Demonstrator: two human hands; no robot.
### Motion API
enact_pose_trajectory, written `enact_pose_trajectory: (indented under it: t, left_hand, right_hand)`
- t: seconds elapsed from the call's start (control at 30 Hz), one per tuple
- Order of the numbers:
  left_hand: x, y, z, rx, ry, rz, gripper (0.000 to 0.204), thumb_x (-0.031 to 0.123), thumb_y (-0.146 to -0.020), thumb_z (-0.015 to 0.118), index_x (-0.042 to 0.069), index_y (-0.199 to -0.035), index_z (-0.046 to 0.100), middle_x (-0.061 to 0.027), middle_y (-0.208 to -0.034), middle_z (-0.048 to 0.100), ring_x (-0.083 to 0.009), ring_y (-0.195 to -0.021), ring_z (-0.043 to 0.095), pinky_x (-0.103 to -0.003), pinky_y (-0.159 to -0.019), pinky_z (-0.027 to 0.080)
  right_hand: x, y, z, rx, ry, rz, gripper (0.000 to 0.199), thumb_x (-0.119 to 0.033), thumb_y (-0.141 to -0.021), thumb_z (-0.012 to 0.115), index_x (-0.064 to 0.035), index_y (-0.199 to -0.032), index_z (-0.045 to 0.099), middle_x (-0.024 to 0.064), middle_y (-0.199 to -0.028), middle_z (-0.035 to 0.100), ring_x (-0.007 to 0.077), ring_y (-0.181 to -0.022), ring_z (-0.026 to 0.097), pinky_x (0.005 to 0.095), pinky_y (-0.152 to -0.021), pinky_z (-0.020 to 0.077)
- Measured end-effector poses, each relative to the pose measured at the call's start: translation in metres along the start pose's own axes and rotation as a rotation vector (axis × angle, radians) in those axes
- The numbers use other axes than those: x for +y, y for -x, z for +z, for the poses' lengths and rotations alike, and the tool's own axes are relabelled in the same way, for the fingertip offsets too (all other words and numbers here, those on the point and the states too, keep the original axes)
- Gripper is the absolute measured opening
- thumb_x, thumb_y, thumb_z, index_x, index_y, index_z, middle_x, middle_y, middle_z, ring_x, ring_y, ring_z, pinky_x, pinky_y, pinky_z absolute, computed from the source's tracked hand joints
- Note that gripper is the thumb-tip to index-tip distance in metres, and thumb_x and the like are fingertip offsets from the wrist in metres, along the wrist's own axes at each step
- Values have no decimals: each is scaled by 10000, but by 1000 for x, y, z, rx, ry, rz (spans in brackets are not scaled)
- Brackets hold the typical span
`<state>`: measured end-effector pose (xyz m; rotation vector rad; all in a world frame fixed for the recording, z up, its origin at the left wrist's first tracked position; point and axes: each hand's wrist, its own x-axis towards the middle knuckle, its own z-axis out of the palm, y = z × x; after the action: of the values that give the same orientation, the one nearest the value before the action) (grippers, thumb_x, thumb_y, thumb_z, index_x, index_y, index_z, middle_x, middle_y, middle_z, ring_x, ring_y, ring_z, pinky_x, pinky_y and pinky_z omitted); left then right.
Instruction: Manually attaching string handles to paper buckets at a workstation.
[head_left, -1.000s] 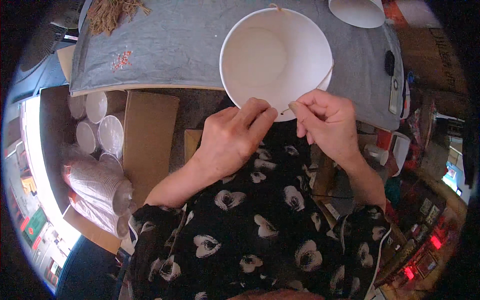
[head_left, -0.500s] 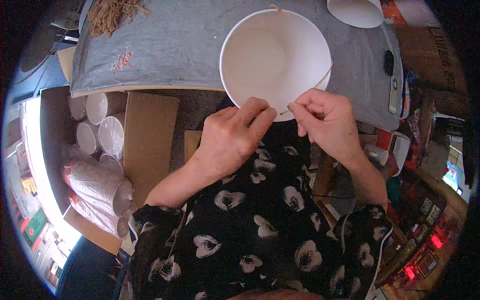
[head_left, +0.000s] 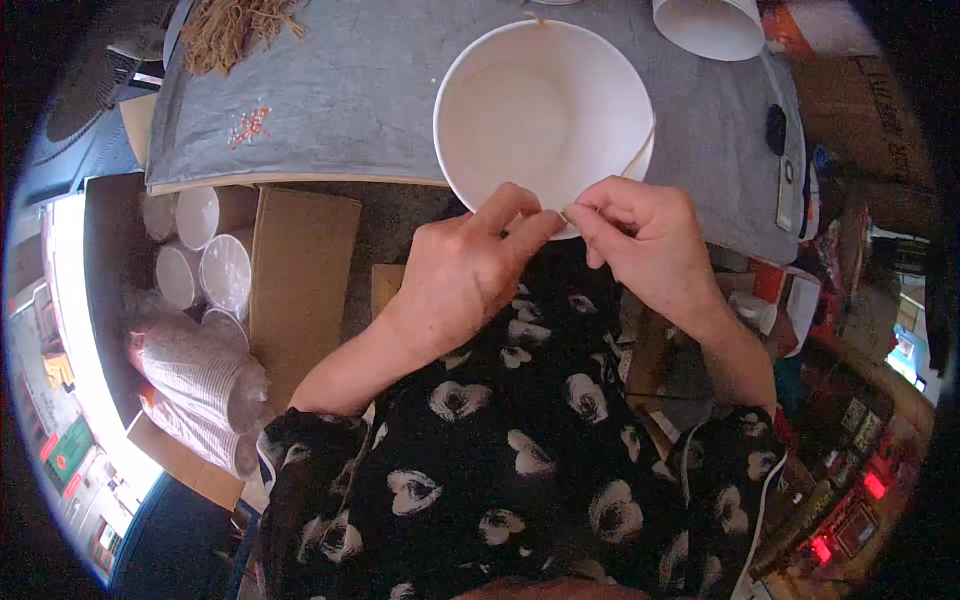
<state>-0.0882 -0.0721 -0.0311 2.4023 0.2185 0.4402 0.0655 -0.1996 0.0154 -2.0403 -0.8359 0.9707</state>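
Observation:
A white paper bucket (head_left: 530,115) is tipped toward me at the table's near edge, its round mouth and bare inside showing. A thin tan string (head_left: 641,156) runs along its right rim, and a small knotted tuft sits at the far rim. My left hand (head_left: 460,260) pinches the near rim with bent fingers; the thumb is hidden. Close beside it, my right hand (head_left: 650,232) pinches the string's end between thumb and forefinger. The two hands' fingertips meet at the rim, where the hole is covered.
On the grey-covered table (head_left: 350,95) lie a bundle of tan strings (head_left: 232,35), some red and white bits (head_left: 248,127) and a phone-like object (head_left: 786,192). Another white bucket (head_left: 708,28) stands at the far right. A cardboard box (head_left: 303,265) at left holds stacked paper cups (head_left: 195,375).
My right hand has brought the string's end left to my left fingertips at the rim. The bucket has shifted slightly left in view.

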Motion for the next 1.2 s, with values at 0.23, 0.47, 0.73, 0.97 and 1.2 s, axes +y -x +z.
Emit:
enact_pose_trajectory:
  t: [0.23, 0.47, 0.73, 0.97, 1.2]
  left_hand:
    - [-12, -33, -19, 211, 249, 30, 139, -3, -860, 646, 36, -988, 682, -87, -903, 668, -281, -733, 692, -347, -615, 560]
    - [3, -62, -50, 67, 952, -344, 164, 43, -953, 600, -22, -1093, 655, -80, -883, 694, -119, -693, 668, -251, -589, 533]
    - [16, -62, -56, -49, 929, -346, 249, 31, -985, 526, -16, -1221, 590, -58, -909, 673, -100, -677, 662, -224, -557, 510]
    - [16, -62, -44, 61, 881, -288, 240, -14, -948, 557, -14, -1177, 627, -75, -893, 659, -148, -693, 677, -265, -582, 525]
    - [-18, -69, -40, 310, 190, 69, 304, -44, -861, 629, 9, -1161, 633, -174, -887, 669, -313, -779, 695, -379, -682, 546]
  right_hand:
    - [-34, -12, -17, 541, 215, -604, 211, -16, -812, 731, -46, -1016, 685, 108, -967, 668, 190, -766, 659, 303, -622, 541]
    - [-26, -13, 8, 689, 241, -790, 239, -44, -779, 760, -24, -991, 652, 124, -944, 641, 301, -851, 640, 380, -737, 523]
    - [-15, -34, 13, 810, 220, -809, 220, -53, -786, 759, -26, -961, 629, 119, -902, 620, 305, -835, 615, 386, -723, 502]
    - [-7, -43, 15, 776, 197, -806, 132, -26, -834, 699, -26, -926, 605, 99, -894, 619, 250, -789, 614, 346, -702, 492]
    - [14, -30, 8, 328, -660, -375, 124, -126, -911, 648, -11, -947, 620, -2, -798, 590, 93, -755, 553, 242, -711, 456]
